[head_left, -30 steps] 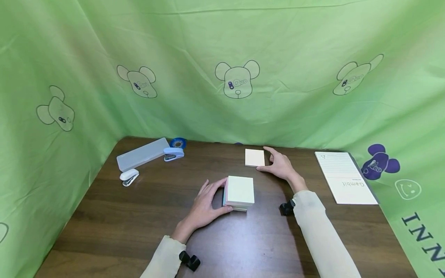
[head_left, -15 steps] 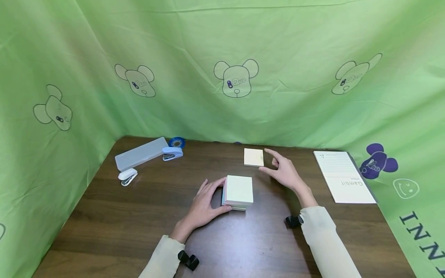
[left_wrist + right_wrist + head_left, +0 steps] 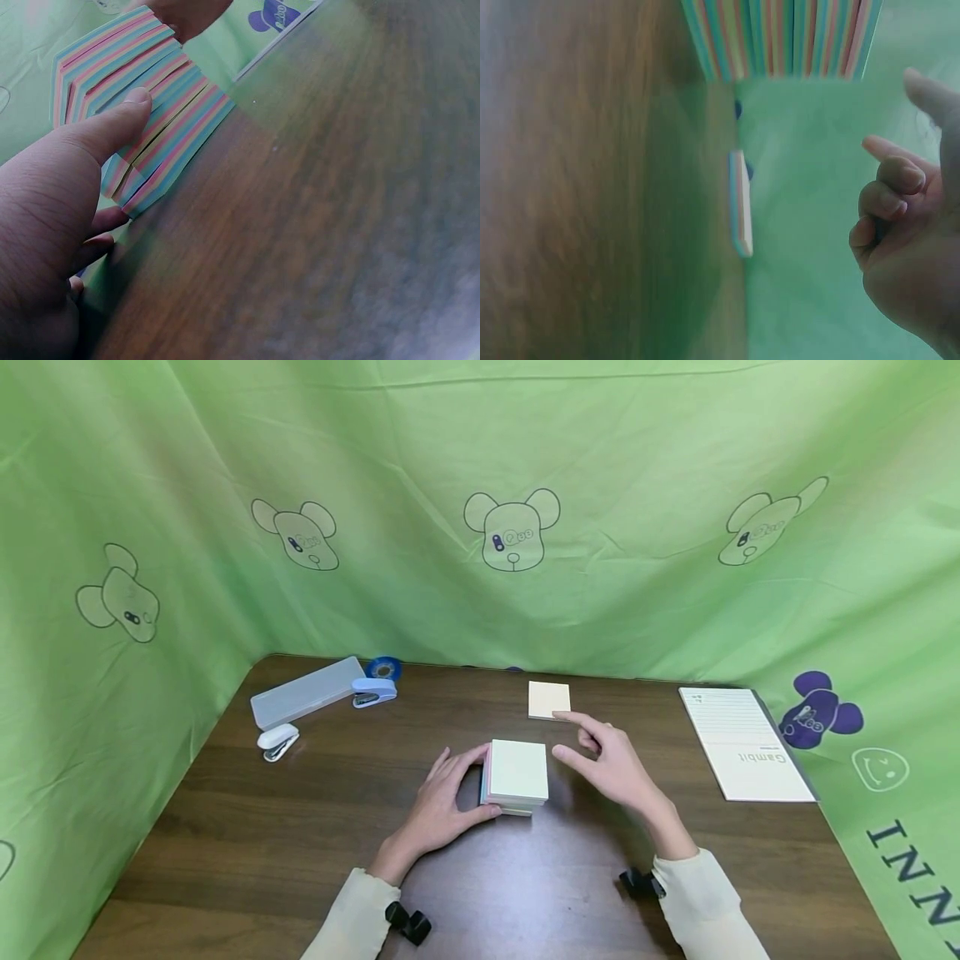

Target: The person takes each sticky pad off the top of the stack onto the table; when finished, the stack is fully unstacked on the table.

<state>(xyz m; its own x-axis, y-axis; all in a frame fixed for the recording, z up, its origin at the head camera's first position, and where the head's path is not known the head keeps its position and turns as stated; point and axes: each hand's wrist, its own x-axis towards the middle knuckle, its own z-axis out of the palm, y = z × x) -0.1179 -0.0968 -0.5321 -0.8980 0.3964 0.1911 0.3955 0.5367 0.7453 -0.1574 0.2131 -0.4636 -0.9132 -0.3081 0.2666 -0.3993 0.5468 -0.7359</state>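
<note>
A tall stack of square sticky note pads [image 3: 519, 770] stands at mid-table with a pale cream sheet on top. Its sides show pink, blue and yellow layers in the left wrist view. My left hand [image 3: 441, 806] holds the stack from its left side, thumb on the near face and fingers round the far side. To the right of the stack hovers my right hand [image 3: 611, 766], holding nothing, with thumb and index finger extended and the other fingers curled. Farther back lies a thin sticky note pad [image 3: 549, 699], apart from both hands.
Toward the back left lie a grey-blue flat case [image 3: 309, 692], a blue tape roll [image 3: 384, 668], a lilac stapler [image 3: 374, 691] and a white stapler [image 3: 278, 741]. A lined notebook [image 3: 746, 743] lies at the right. Green cloth [image 3: 420, 602] hangs behind the table.
My right hand has moved from beside the thin pad at the back toward me, to the right of the stack. The thin pad stays in place. My left hand keeps its hold.
</note>
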